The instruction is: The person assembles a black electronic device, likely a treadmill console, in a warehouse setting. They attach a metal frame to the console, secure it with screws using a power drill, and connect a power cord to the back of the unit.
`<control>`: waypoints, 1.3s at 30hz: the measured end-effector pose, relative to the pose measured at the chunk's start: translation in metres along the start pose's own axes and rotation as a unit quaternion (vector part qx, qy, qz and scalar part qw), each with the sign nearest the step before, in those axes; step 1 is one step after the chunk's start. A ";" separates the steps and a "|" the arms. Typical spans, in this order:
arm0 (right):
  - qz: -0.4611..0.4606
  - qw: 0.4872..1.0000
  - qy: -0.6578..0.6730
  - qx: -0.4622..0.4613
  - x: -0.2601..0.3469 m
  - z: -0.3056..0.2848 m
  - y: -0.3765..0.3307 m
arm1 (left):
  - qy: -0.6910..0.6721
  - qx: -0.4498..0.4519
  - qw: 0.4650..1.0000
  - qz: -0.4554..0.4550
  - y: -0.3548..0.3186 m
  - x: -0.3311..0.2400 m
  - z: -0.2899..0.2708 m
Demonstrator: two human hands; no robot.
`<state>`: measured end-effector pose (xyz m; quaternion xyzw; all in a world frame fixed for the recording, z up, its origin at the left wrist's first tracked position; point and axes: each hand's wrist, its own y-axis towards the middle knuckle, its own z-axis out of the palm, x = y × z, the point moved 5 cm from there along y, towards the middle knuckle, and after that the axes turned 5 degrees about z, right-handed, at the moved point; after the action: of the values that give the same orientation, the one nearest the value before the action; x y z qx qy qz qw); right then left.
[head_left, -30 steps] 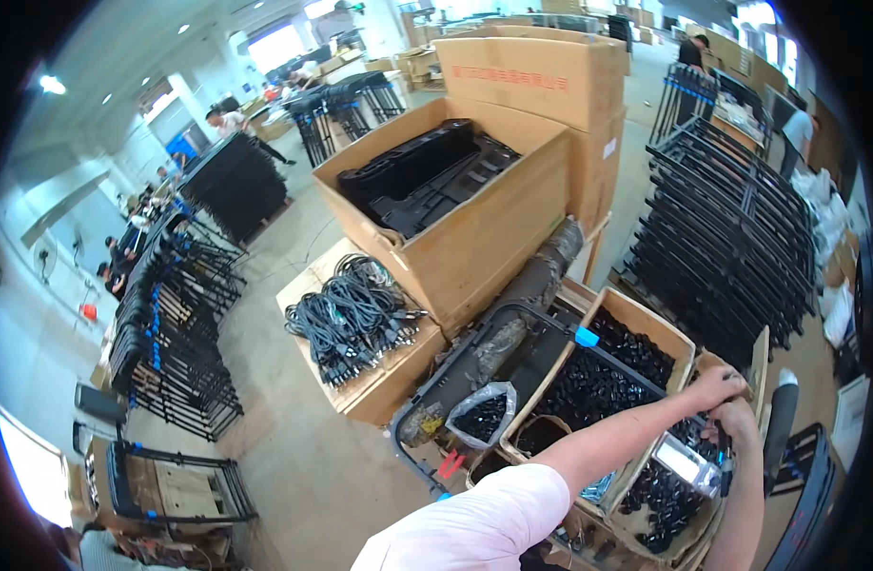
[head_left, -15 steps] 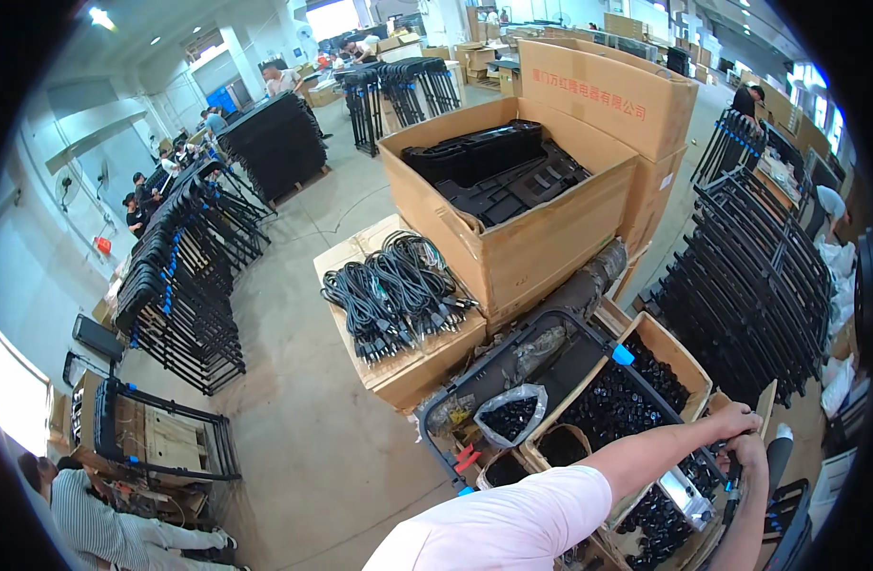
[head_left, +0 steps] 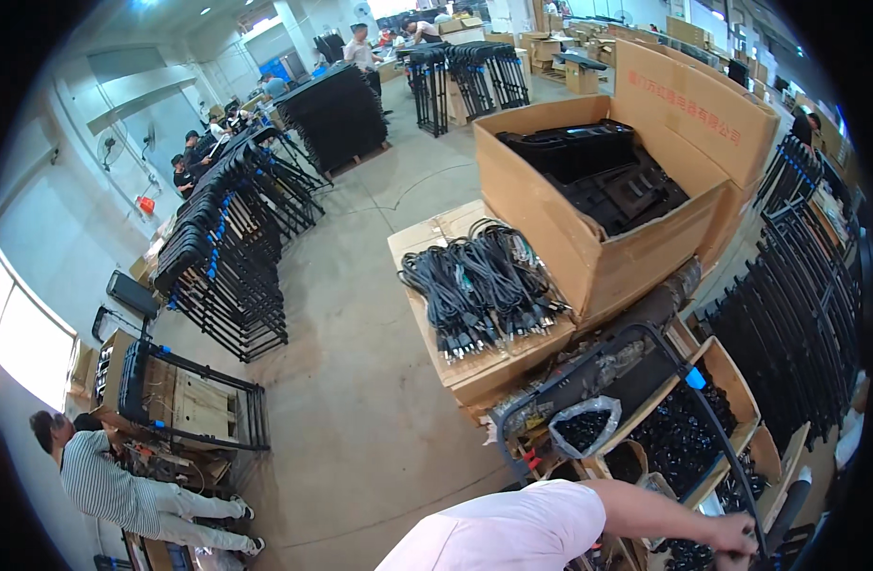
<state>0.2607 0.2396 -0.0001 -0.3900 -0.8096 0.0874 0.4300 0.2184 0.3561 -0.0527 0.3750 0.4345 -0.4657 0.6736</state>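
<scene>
My left arm, in a pale pink sleeve, reaches across to the lower right. My left hand (head_left: 734, 533) is closed, its fingers curled beside a dark bent tube frame (head_left: 724, 424) with a blue clip (head_left: 695, 378). Whatever those fingers hold is hidden. Just below, at the picture's lower edge, only a bit of my right hand (head_left: 738, 561) shows, its fingers hidden. Under the frame stands a divided cardboard bin (head_left: 744, 433) of small black parts (head_left: 679, 433). A clear plastic bag (head_left: 562, 440) of similar black parts lies left of it.
Bundled black cables (head_left: 484, 290) lie on a carton (head_left: 465, 376). Behind it, a large open carton (head_left: 541, 205) holds black plastic panels. Folded black frames stand stacked at right (head_left: 788, 314) and left (head_left: 232, 257). A person in a striped shirt (head_left: 103, 481) works at lower left.
My view has swung left, so the scene sits further right. My hands have shifted toward the lower right edge, and the right hand and forearm have mostly left the picture.
</scene>
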 end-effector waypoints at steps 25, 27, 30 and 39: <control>-0.019 0.999 -0.045 -0.023 -0.010 0.114 -0.274 | 0.199 0.033 0.979 0.024 -0.239 0.022 0.112; -0.072 0.995 -0.058 -0.046 -0.016 0.122 -0.268 | 0.226 0.033 0.974 0.009 -0.259 0.005 0.104; -0.050 0.996 -0.031 -0.070 -0.031 0.124 -0.267 | 0.162 0.062 0.985 0.018 -0.273 -0.017 0.097; 0.125 0.985 -0.079 -0.093 -0.019 0.123 -0.291 | -0.054 0.192 0.979 -0.044 -0.275 -0.012 0.106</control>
<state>0.0115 0.0523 0.0513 -0.5183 -0.7903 0.0954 0.3126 -0.0208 0.1850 -0.0330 0.4518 0.3163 -0.5894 0.5902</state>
